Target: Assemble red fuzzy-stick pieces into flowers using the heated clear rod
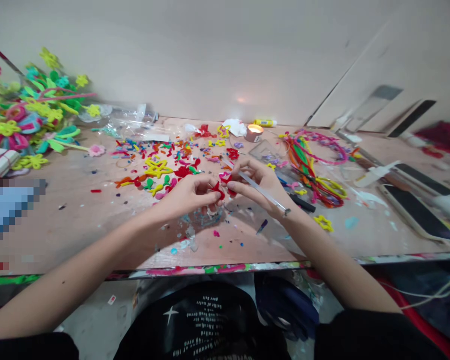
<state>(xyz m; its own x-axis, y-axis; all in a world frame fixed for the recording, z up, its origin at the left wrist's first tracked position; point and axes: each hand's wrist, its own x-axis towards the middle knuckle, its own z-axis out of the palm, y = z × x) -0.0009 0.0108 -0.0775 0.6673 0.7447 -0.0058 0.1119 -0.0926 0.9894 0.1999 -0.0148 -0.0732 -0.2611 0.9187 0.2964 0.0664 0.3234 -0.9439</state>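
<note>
Mid-frame, the left hand (189,195) and right hand (257,182) pinch one red pipe-cleaner piece (220,189); the right also clamps a clear stick (273,200).

A plain pale wall (225,55) fills the view from 10 to 2 o'clock, bare and evenly lit. Below it a wooden table (78,220) spans the whole width, and its near edge is smeared with paint. At 12 o'clock a small lit candle (254,132) casts a warm glow on the wall behind it (a faint orange spot). At 2 o'clock a pale board (378,60) leans against the wall. Pale grey floor (93,315) shows at 7 o'clock.
</note>
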